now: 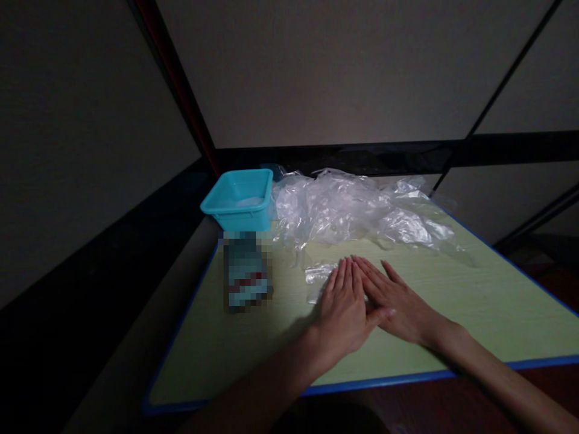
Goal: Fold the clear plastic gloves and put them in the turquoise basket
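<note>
The left hand (pixel 341 322) and right hand (pixel 407 310) lie palm down, fingertips meeting over a small piece of clear plastic (pixel 317 274) on the desk (pixel 253 361). The fingers are straight and mostly close together, apart from the right little finger; neither hand visibly grips anything, though what is under the palms cannot be told. For this pressing or smoothing, light, even pressure from flat fingers should suit best; thin film is likely to crease or slide if one hand pushes harder. Keeping the fingertips level helps the piece stay put.

The large heap of clear plastic (pixel 344 208) lies just beyond the hands, its loose ends spreading rightward, so a long forward stroke could catch it. A pixelated item (pixel 246 271) sits to the left, in front of the blue basin (pixel 239 220). The blue edge (pixel 380 382) runs beneath the forearms; sideways room is better to the right.
</note>
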`<state>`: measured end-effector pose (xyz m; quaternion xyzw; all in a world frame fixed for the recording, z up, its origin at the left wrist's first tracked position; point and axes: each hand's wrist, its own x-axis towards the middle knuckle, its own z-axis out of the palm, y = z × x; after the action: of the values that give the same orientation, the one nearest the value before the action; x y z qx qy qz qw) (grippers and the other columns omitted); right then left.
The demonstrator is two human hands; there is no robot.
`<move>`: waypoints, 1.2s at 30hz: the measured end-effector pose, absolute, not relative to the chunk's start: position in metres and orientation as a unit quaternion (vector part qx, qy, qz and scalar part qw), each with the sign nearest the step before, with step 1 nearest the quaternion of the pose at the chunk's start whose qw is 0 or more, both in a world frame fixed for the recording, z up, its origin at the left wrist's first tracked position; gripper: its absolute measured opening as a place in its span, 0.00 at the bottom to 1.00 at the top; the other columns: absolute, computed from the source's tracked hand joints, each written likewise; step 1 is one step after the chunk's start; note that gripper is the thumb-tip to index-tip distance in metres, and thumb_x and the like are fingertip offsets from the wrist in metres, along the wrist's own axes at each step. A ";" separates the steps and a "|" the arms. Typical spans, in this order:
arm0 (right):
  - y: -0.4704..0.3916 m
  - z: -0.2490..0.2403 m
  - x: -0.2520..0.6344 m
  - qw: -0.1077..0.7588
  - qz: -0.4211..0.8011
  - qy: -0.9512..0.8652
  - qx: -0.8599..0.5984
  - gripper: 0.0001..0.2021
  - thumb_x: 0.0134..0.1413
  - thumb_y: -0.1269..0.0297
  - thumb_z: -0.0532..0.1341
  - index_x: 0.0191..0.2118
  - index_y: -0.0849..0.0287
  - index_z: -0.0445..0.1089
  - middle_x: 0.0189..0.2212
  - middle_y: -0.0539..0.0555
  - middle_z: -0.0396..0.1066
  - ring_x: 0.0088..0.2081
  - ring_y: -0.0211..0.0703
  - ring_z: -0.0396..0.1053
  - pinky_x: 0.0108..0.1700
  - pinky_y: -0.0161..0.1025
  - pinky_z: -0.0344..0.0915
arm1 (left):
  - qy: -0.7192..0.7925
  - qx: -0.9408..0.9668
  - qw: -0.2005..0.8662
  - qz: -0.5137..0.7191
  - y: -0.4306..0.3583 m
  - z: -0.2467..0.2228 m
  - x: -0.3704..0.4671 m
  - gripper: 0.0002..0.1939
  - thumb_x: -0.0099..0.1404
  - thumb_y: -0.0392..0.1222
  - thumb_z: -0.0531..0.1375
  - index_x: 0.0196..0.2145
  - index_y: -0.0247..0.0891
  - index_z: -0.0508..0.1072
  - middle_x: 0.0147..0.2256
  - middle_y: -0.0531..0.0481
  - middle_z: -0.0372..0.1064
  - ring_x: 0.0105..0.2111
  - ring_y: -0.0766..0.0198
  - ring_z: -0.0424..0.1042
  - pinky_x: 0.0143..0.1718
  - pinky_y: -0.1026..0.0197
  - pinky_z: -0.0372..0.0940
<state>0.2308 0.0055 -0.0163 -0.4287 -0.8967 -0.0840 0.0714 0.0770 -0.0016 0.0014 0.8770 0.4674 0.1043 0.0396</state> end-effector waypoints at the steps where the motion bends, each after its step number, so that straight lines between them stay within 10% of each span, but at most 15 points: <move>1: 0.006 -0.016 0.231 0.071 -0.085 -0.897 -0.427 0.31 0.57 0.58 0.48 0.64 0.67 0.41 0.62 0.63 0.43 0.62 0.52 0.43 0.57 0.58 0.49 | 0.470 0.876 0.036 0.104 -0.002 0.001 0.075 0.45 0.63 0.65 0.37 0.60 0.17 0.47 0.61 0.30 0.41 0.62 0.50 0.37 0.61 0.50 0.43; 14: 0.004 -0.013 0.231 0.087 -0.087 -0.900 -0.418 0.38 0.60 0.46 0.44 0.64 0.63 0.24 0.62 0.66 0.42 0.62 0.55 0.43 0.56 0.60 0.49 | 0.491 0.865 -0.007 0.099 0.002 -0.005 0.044 0.43 0.64 0.64 0.41 0.59 0.19 0.51 0.61 0.30 0.42 0.62 0.49 0.39 0.60 0.50 0.46; 26: 0.004 -0.005 0.230 0.122 0.061 -0.871 -0.472 0.35 0.58 0.46 0.47 0.64 0.62 0.40 0.62 0.64 0.43 0.62 0.52 0.44 0.59 0.60 0.41 | 0.513 0.854 -0.036 0.074 0.002 -0.003 0.017 0.39 0.64 0.58 0.48 0.58 0.18 0.52 0.60 0.28 0.43 0.61 0.47 0.43 0.59 0.49 0.49; 36: 0.043 0.007 0.251 0.319 0.319 -0.768 -0.454 0.18 0.56 0.70 0.48 0.53 0.60 0.55 0.41 0.59 0.71 0.42 0.46 0.69 0.45 0.50 0.65 | 0.497 0.850 -0.024 0.173 0.001 -0.002 0.013 0.38 0.58 0.50 0.57 0.59 0.27 0.49 0.62 0.29 0.38 0.61 0.45 0.40 0.57 0.43 0.49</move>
<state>0.2509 0.0432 0.0066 -0.4538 -0.7684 0.3187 0.3194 0.0129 0.0010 -0.0024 0.8502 0.4967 0.1729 -0.0243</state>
